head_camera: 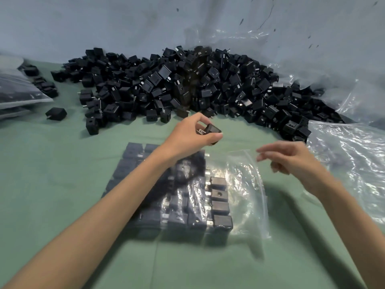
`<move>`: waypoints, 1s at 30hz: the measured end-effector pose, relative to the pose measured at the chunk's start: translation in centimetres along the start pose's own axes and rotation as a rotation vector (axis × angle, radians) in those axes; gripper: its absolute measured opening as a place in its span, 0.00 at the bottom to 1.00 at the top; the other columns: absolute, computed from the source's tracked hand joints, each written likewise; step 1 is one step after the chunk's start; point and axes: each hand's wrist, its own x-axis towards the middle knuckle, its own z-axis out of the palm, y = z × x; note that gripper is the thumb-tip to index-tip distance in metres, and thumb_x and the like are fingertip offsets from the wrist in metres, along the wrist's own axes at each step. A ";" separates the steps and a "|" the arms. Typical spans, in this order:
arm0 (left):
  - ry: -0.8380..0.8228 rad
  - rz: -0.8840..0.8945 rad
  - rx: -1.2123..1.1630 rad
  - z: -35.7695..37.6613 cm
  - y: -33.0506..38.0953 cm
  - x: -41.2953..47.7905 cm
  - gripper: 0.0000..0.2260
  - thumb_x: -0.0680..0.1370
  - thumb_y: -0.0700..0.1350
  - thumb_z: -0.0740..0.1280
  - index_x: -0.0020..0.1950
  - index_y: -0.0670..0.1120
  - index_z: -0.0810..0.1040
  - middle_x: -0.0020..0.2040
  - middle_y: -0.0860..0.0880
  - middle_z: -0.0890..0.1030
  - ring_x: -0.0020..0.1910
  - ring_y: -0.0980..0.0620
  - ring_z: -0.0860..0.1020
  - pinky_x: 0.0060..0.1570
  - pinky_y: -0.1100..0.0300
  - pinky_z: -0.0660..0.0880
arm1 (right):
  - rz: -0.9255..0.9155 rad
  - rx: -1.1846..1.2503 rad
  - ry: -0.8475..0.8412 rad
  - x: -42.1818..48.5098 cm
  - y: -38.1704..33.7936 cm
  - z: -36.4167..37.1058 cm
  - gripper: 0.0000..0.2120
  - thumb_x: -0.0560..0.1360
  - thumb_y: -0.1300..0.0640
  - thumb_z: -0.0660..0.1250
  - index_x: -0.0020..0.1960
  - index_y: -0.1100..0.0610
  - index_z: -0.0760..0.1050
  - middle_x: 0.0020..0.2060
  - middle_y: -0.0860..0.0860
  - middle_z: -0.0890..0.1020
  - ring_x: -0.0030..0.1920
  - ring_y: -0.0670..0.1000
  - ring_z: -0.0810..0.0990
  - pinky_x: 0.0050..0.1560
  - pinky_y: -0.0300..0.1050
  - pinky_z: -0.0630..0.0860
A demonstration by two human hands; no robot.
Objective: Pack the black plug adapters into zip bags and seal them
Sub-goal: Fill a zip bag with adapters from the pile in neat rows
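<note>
Bags (18, 90) already filled lie far left on green counter (62, 184), w/ stray adapter (56, 113) nearby. Adapter pile (187, 84) at back, ctr. Left hand (193, 134) pinches one black adapter (213, 130) above zip bag (245, 184), which lies flat w/ rows of adapters (220, 221) inside. Right hand (291, 159) hovers just right of bag, fingers loose, holding nothing.

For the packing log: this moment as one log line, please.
step: filling | left hand: holds adapter near zip bag | right hand: open, beside bag mouth | zip bag: partly filled, unsealed | adapter pile: behind
</note>
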 end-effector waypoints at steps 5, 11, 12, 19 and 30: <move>-0.086 -0.093 -0.211 0.8 2.7 -3.3 0.21 0.69 0.62 0.72 0.50 0.46 0.76 0.41 0.53 0.85 0.39 0.58 0.83 0.46 0.60 0.76 | -0.476 -0.182 -0.104 -1.8 -3.5 2.6 0.23 0.67 0.45 0.74 0.59 0.49 0.78 0.55 0.46 0.81 0.38 0.46 0.82 0.32 0.36 0.78; -0.179 -0.133 -0.241 2.0 3.5 -4.1 0.22 0.68 0.66 0.69 0.42 0.47 0.73 0.31 0.58 0.81 0.34 0.63 0.80 0.44 0.61 0.71 | -0.857 -0.558 0.161 -2.1 -3.3 6.1 0.12 0.71 0.55 0.72 0.47 0.63 0.81 0.40 0.48 0.76 0.35 0.43 0.72 0.34 0.31 0.73; -0.194 -0.125 -0.247 1.9 3.5 -4.0 0.22 0.68 0.66 0.69 0.43 0.47 0.73 0.32 0.57 0.82 0.35 0.62 0.81 0.44 0.62 0.71 | -0.870 -0.563 0.165 -2.0 -3.2 5.9 0.11 0.72 0.55 0.72 0.48 0.63 0.81 0.40 0.47 0.76 0.36 0.42 0.72 0.34 0.30 0.73; -0.106 -0.047 -0.131 0.9 1.7 -2.6 0.18 0.78 0.60 0.61 0.46 0.45 0.78 0.39 0.50 0.84 0.34 0.58 0.82 0.38 0.68 0.76 | -0.784 -0.419 0.327 -1.3 -2.6 3.6 0.13 0.76 0.57 0.67 0.58 0.61 0.77 0.44 0.47 0.80 0.34 0.48 0.81 0.34 0.39 0.78; 0.135 -0.023 0.282 1.0 -2.9 -1.0 0.10 0.80 0.51 0.61 0.41 0.52 0.77 0.36 0.55 0.82 0.33 0.61 0.75 0.39 0.60 0.71 | 0.052 -0.430 -0.065 0.1 0.3 2.5 0.02 0.69 0.51 0.73 0.37 0.47 0.83 0.33 0.49 0.84 0.33 0.44 0.80 0.36 0.37 0.74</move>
